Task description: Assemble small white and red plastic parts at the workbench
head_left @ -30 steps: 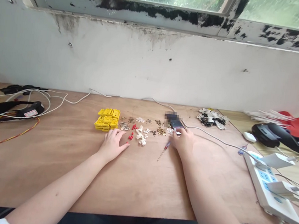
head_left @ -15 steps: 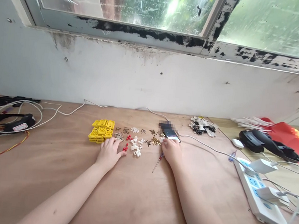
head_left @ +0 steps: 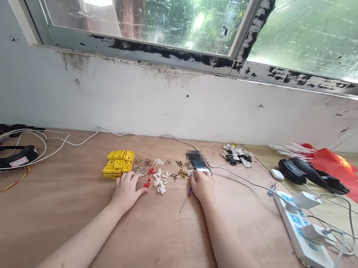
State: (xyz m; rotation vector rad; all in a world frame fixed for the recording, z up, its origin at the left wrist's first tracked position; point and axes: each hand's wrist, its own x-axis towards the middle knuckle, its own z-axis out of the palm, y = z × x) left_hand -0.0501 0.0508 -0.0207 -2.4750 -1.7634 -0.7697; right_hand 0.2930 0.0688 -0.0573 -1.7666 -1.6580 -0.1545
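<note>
My left hand [head_left: 127,193] lies on the wooden table with its fingers spread and nothing in it. Its fingertips are at the near edge of stacked yellow plastic housings [head_left: 118,164], and its thumb is beside small red parts [head_left: 146,185]. My right hand [head_left: 202,186] rests palm down at the lower end of a phone [head_left: 201,166], fingers laid out. Under its left side, a screwdriver [head_left: 185,201] lies on the table, its handle partly covered. Between the hands are white plastic pieces [head_left: 161,182], brass parts [head_left: 183,174] and small screws [head_left: 140,170].
A heap of black and white parts [head_left: 237,155] lies at the back right. On the right are a power strip [head_left: 304,236] with plugs, a small screwdriver [head_left: 271,189], a black headset strap [head_left: 312,175] and red cloth [head_left: 338,168]. Cables [head_left: 42,141] lie left.
The whole scene sits slightly lower and further left as the head view tilts up and turns a little right. Both hands keep their places on the table.
</note>
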